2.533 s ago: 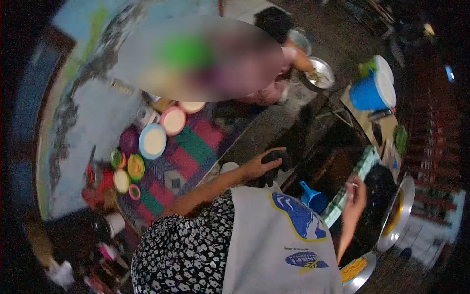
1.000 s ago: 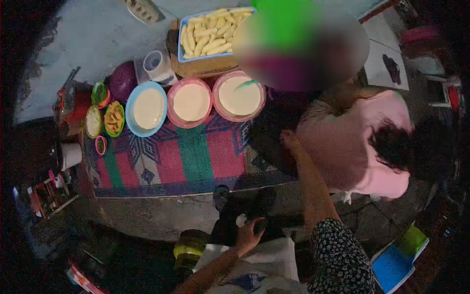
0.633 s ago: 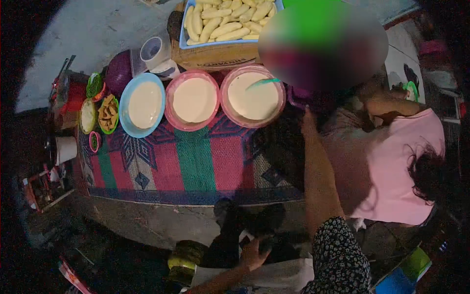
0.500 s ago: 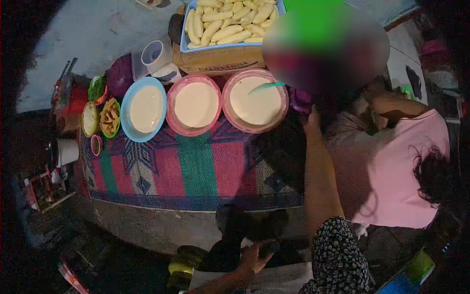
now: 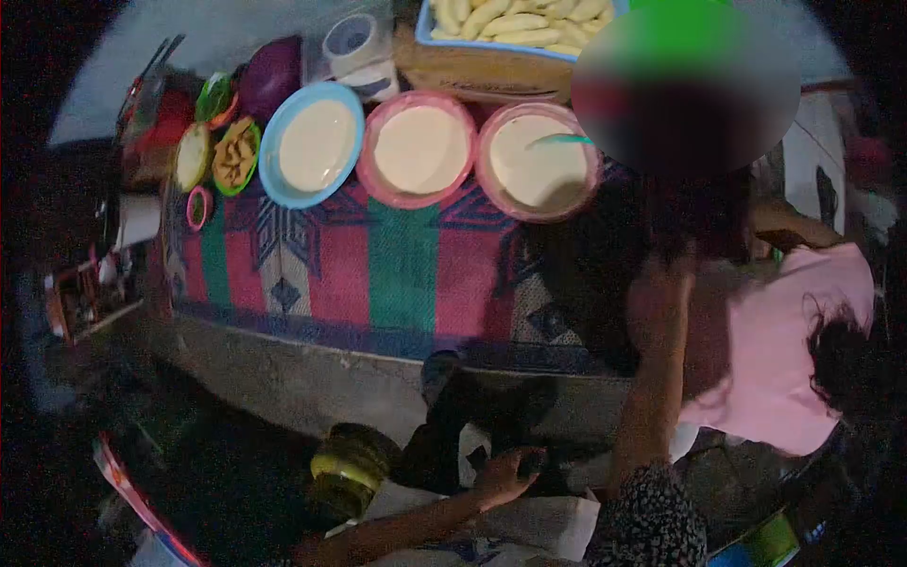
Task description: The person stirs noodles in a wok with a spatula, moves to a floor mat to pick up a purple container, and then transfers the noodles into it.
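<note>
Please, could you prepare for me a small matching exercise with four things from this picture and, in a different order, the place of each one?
Things
1. Blue bowl
2. Peeled bananas
3. Green handle
4. Left hand

Places
a. In the right pink bowl
b. Low in the picture, by a pale cloth
c. Just left of the middle pink bowl
d. In a light blue tray

Right pairs: 1-c, 2-d, 3-a, 4-b
</note>
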Demonstrator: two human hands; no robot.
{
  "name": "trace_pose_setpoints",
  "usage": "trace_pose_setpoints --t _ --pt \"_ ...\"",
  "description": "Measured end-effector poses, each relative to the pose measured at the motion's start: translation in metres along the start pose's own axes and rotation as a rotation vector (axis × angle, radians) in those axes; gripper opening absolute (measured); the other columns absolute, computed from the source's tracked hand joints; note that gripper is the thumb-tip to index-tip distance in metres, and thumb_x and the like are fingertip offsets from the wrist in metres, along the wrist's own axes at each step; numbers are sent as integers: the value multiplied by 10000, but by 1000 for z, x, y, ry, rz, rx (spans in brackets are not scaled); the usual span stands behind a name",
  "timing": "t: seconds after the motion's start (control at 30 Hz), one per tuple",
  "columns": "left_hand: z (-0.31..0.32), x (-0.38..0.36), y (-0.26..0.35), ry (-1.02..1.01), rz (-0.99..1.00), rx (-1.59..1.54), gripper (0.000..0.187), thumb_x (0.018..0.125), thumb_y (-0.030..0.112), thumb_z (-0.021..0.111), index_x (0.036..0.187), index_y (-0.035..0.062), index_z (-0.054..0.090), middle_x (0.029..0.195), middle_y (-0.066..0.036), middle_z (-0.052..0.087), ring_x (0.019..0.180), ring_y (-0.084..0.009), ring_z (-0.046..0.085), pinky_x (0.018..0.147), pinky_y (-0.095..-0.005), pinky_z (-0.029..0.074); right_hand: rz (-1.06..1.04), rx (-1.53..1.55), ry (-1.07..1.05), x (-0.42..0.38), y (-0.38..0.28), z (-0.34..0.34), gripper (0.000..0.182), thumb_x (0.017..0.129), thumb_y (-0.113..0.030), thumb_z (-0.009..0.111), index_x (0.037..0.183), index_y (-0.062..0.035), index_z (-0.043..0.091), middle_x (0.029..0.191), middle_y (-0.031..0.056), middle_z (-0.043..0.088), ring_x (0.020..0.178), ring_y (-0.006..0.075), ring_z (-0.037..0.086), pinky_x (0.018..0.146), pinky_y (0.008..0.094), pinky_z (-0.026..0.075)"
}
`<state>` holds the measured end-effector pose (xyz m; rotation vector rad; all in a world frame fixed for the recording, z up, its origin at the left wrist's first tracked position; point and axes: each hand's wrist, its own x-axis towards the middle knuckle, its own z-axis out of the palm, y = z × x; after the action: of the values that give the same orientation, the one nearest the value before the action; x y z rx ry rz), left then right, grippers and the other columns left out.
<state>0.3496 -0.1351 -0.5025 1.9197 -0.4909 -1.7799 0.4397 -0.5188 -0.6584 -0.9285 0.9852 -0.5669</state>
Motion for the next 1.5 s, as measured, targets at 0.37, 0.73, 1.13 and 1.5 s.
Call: trace_pose_setpoints --t 0.37,0.73,1.13,1.5 --pt "79 6 -27 -61 -61 -138 482 834 374 455 1211 76 411 1005 -196 538 935 -306 532 823 -410 418 468 -979 -718 -186 182 29 653 794 -388 537 1255 17 315 1272 184 358 1120 305 391 923 379 336" --pt "51 -19 -17 -45 -30 -664 481 838 372 445 1222 85 399 1028 -189 531 938 -312 529 825 -405 414 -117 -1547 -368 -237 270 102 493 723 -378 590 988 30 517 977 220 557 944 338 524 823 441 404" --pt "20 -35 -17 51 -60 -622 477 840 370 444 1216 80 403 1041 -193 524 944 -316 525 834 -404 406 213 -819 -535 -267 241 118 462 766 -243 596 1113 16 435 1018 178 532 911 284 517 799 396 410" --pt "24 -31 -47 614 -234 -755 444 847 313 458 1204 62 379 1117 -187 453 1035 -307 451 859 -427 366 329 -831 -421 -265 -80 32 552 710 -240 649 1156 -7 421 1166 123 457 1066 247 423 902 368 346"
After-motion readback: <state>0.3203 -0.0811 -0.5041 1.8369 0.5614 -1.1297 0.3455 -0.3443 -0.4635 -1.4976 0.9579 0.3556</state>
